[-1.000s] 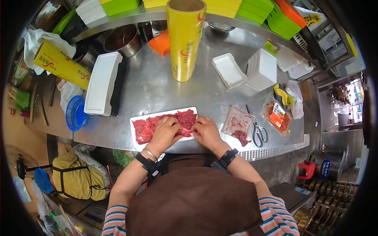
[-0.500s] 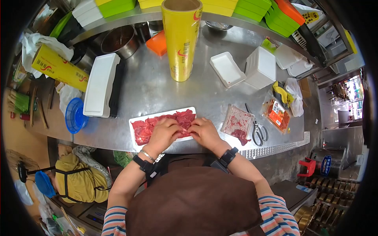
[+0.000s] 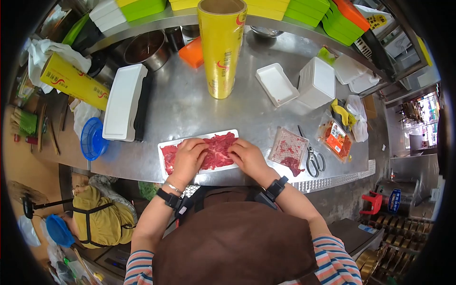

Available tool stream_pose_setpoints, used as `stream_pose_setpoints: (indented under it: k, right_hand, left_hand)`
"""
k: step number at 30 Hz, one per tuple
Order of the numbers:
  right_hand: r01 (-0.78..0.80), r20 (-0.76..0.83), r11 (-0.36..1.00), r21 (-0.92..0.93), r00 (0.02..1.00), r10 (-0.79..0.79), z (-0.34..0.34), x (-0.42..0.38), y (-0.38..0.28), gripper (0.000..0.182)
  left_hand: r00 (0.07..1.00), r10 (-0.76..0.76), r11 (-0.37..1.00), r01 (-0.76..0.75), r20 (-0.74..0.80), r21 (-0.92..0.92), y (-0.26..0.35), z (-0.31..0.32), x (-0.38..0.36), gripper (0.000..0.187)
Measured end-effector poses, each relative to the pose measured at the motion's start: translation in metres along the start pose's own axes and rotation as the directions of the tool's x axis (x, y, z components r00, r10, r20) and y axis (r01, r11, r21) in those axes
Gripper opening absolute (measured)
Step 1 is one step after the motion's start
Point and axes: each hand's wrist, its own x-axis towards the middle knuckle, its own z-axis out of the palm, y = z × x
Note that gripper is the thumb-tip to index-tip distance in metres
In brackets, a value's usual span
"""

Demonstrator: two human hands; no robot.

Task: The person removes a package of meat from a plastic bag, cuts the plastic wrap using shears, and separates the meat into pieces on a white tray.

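A white tray (image 3: pixel 163 166) lies near the table's front edge, filled with slices of raw red meat (image 3: pixel 216 151). My left hand (image 3: pixel 188 159) is over the tray's left half, its fingers curled down and pressed together on the meat. At the tray's right end, my right hand (image 3: pixel 248 157) pinches the edge of the meat with bent fingers. The fingertips of both hands are partly hidden. Right of the tray, a clear plastic pack (image 3: pixel 288 146) has a lump of red meat (image 3: pixel 292 166) at its front. Black-handled scissors (image 3: pixel 313 161) lie beside it.
A yellow film roll (image 3: pixel 221 52) stands upright behind the tray. White boxes (image 3: pixel 124 102) are stacked at left, beside a blue basket (image 3: pixel 92 137). Another white tray (image 3: pixel 277 84), a white stack (image 3: pixel 317 81) and packaged food (image 3: pixel 336 140) stand right. A person (image 3: pixel 102 213) sits at lower left.
My hands have moved apart over the tray, the left one leftward, uncovering more meat between them. The camera view has shifted slightly.
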Motion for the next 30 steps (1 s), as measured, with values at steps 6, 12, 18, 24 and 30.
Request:
stream_pose_setpoints:
  k: [6, 12, 18, 24, 30]
  right_hand:
    - [0.021, 0.035, 0.999, -0.041, 0.999, -0.019, 0.020, 0.017, 0.007, 0.027]
    - [0.014, -0.014, 0.999, -0.029, 1.000, -0.014, 0.026, 0.019, 0.000, 0.033]
    - [0.002, -0.015, 0.997, -0.083, 1.000, -0.004, 0.034, 0.019, 0.005, 0.031]
    - [-0.099, -0.108, 0.989, -0.109, 0.990, 0.087, -0.025, -0.022, 0.015, 0.027]
    - [-0.488, -0.241, 0.728, -0.481, 0.872, 0.425, -0.111, -0.121, 0.056, 0.025]
  left_hand:
    - [0.996, 0.036, 0.999, -0.033, 0.084, -0.030, 0.002, 0.014, 0.004, 0.027]
    - [1.000, 0.016, 1.000, -0.016, 0.011, 0.023, 0.013, 0.003, 0.009, 0.023]
    - [0.995, -0.047, 0.999, 0.046, 0.090, 0.018, 0.000, 0.026, 0.015, 0.022]
    - [0.994, -0.076, 0.997, 0.076, 0.075, 0.002, 0.016, 0.004, 0.021, 0.021]
    - [0.980, -0.190, 0.956, 0.198, 0.057, -0.215, 0.021, -0.011, 0.010, 0.016]
